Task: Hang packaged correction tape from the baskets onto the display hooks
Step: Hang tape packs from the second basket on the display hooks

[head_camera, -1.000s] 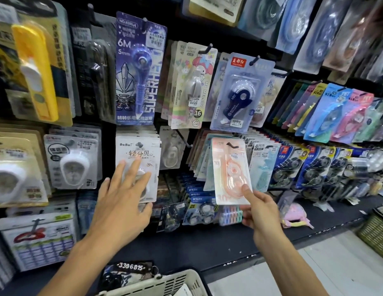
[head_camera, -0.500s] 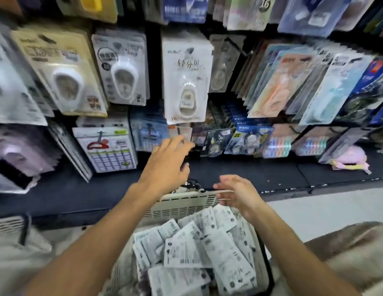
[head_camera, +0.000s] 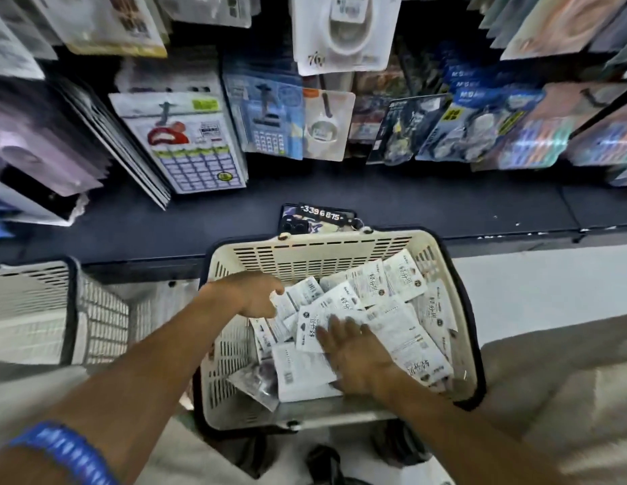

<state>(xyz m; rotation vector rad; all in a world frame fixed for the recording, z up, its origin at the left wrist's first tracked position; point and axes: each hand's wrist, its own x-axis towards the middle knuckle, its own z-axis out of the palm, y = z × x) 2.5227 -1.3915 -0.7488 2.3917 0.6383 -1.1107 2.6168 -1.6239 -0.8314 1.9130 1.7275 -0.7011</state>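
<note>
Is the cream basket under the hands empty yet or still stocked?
Still stocked: white correction tape packages lie piled loosely across the basket, with both hands reaching in among them.

Head view, looking steeply down, close over basket (head_camera: 319, 255)

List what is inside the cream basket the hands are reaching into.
The cream basket holds a loose pile of white correction tape packs. The left hand and right hand cover some. Lower layers are hidden.

Two baskets (head_camera: 305, 253), two hands (head_camera: 357, 365)
</note>
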